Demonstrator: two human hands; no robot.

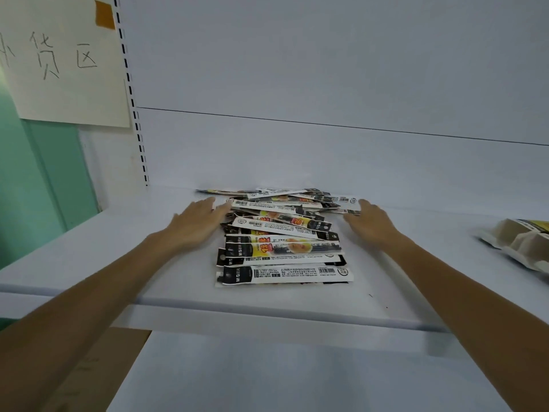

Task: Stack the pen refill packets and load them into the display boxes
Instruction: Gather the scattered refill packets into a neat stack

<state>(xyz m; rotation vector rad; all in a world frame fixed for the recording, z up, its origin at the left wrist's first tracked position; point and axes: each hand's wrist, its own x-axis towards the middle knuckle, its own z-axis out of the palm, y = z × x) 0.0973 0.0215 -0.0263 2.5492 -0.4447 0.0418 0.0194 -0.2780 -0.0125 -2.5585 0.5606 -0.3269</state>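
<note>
Plastic refill packets: loose pile on shelf, long axis L-R
L grip: fingers flat, empty, at pile's L ends
R grip: flat, empty, at R ends

Here's the pile of pen refill packets, sitting mid-shelf on the white shelf. They're long, narrow sleeves with a black header at one end. Some show white backs with barcodes, others flash yellow and red print. They lie flat and crosswise, loosely overlapped, running from near the front edge toward the back (nowhere near squared up). Far right, a pale cardboard display box lies well apart, partly cut off.
</note>
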